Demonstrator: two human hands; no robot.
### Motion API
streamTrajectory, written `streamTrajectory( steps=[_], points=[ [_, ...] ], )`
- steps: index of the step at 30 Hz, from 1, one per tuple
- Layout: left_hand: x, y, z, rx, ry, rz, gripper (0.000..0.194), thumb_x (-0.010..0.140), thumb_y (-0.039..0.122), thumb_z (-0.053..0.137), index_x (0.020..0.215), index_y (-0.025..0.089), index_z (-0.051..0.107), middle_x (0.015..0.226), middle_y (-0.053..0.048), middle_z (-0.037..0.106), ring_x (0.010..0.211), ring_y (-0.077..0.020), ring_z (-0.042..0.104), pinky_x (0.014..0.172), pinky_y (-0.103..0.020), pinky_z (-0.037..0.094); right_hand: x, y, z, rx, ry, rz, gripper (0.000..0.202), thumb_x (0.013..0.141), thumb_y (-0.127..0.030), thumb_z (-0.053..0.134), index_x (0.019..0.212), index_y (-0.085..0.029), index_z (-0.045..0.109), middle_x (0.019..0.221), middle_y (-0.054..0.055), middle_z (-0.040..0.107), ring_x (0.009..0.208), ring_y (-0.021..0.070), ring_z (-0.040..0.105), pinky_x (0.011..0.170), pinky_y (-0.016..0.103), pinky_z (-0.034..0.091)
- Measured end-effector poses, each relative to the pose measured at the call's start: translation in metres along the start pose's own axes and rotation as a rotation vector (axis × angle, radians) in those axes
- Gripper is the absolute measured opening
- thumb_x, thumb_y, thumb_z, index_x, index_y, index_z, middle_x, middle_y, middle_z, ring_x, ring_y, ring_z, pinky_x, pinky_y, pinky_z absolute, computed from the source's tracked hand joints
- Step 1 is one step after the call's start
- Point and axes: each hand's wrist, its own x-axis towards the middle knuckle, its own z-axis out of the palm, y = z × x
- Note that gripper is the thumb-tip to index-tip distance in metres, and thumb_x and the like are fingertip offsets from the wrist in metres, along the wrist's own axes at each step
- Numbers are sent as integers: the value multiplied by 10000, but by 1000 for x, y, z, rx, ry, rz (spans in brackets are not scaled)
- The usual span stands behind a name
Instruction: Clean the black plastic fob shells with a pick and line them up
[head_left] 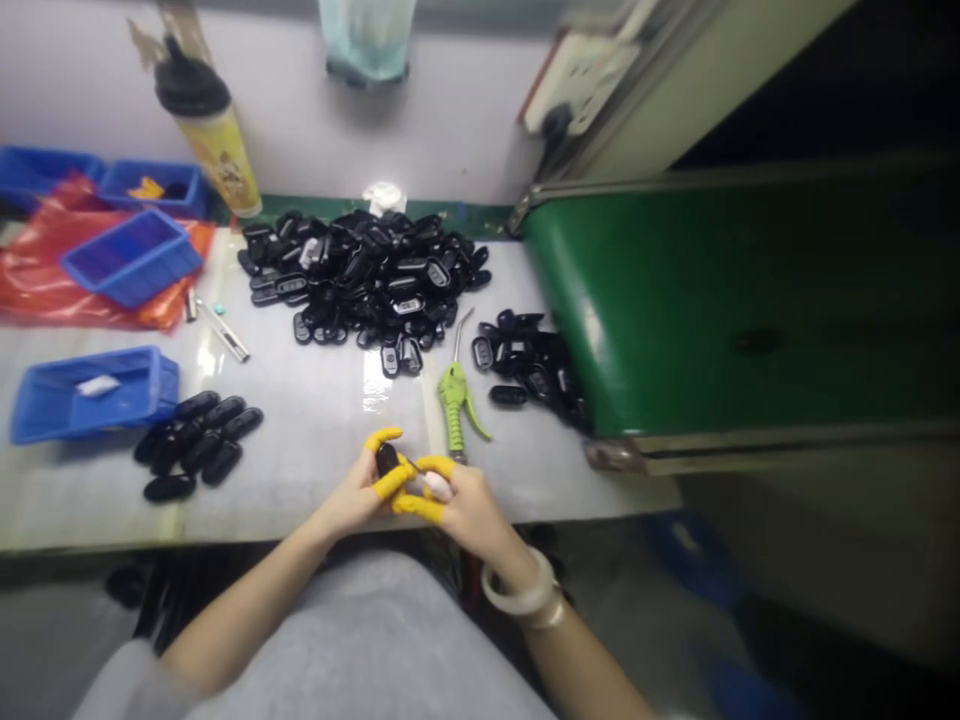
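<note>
My left hand (367, 489), with yellow finger cots on its fingertips, is closed around a black key fob (387, 459) at the table's front edge. My right hand (461, 503), also in yellow finger cots, grips a small white wad (436, 487), perhaps cloth, and its fingertips meet the left ones beside the fob. A thin dark line shows between the hands; I cannot make out what it is. Just beyond the right hand lies a green air blow gun (454, 405), nozzle pointing away. Farther back is a large heap of black key fobs (367, 270).
A smaller fob pile (525, 355) lies against the green conveyor belt (720, 300) on the right. Several fobs (199, 440) rest at left beside a blue bin (97, 400). Behind are another blue bin (135, 255), a red plastic bag (45, 265) and a bottle (214, 140).
</note>
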Motion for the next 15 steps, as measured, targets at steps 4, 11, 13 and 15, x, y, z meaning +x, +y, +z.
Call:
streamTrajectory(
  steps=[4,11,13,15],
  points=[
    [3,-4,-5,-11,-31,23,585,792,422,673,1194,228,295,780,66,511,422,-27,459,407,-171,370,-4,-9,-24,-202,-6,-81,301,974,-319,412,1180,-157,560,1079,111,676,975,218,647,838,358,516],
    [6,-12,-6,108,51,45,438,786,297,640,1111,229,354,830,52,511,413,-9,437,372,-159,389,-15,-23,-32,-698,-86,-277,279,970,-223,389,1002,-134,652,772,79,657,648,165,589,547,283,401],
    [5,-12,-6,152,67,64,408,792,270,622,1107,219,367,825,44,516,445,-16,443,398,-161,404,-15,-26,-33,-765,-78,-282,270,962,-214,397,1011,-130,649,746,67,645,614,153,566,525,284,355],
    [5,-12,-6,190,72,82,390,798,253,608,1107,214,374,819,39,520,472,-25,453,422,-166,414,-14,-28,-35,-799,-81,-284,263,955,-210,399,1025,-130,640,721,53,634,586,149,552,513,293,324]
  ],
)
